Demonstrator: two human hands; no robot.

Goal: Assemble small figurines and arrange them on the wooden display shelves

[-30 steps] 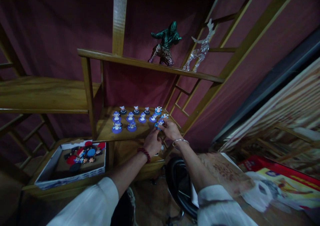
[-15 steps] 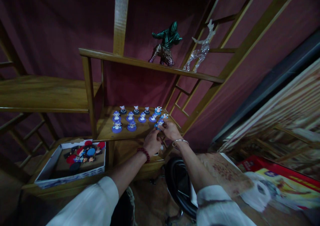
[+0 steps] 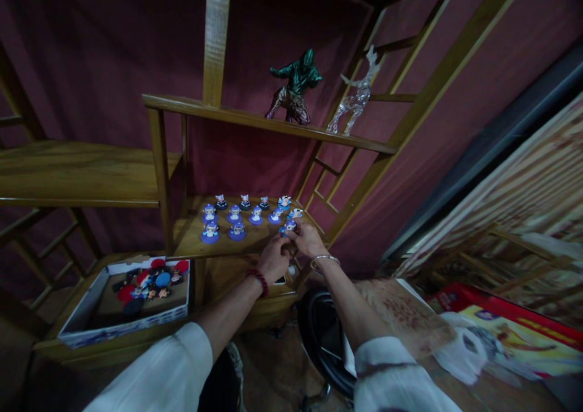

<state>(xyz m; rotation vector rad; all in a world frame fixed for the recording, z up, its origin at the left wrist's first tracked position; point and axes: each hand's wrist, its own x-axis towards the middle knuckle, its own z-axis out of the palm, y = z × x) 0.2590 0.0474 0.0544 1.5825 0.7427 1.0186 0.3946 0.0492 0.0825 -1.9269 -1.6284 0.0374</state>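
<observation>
Small purple-and-white figurines (image 3: 234,214) on round purple bases stand in rows on a wooden shelf (image 3: 191,242). Near the row's right end, my right hand (image 3: 308,240) pinches one figurine (image 3: 288,226) with thumb and fingers. From the left, my left hand (image 3: 274,260) reaches in with curled fingers at the base of that same figurine; its fingertips are partly hidden. Behind stand black-based figurines (image 3: 245,202) and blue-and-white ones (image 3: 285,202), with another blue-and-white figurine (image 3: 295,213) just beyond my right fingers.
At lower left, an open box (image 3: 73,334) holds several loose figurines and red, blue and black discs. On the upper shelf (image 3: 255,122) are a green crouching statue (image 3: 296,90) and a clear deer (image 3: 355,102). A black round seat (image 3: 314,333) stands below my right arm.
The view has shifted slightly, so the shelf things appear a little further left. Both hands stay at the same figurine, with little visible movement against the shelf.
</observation>
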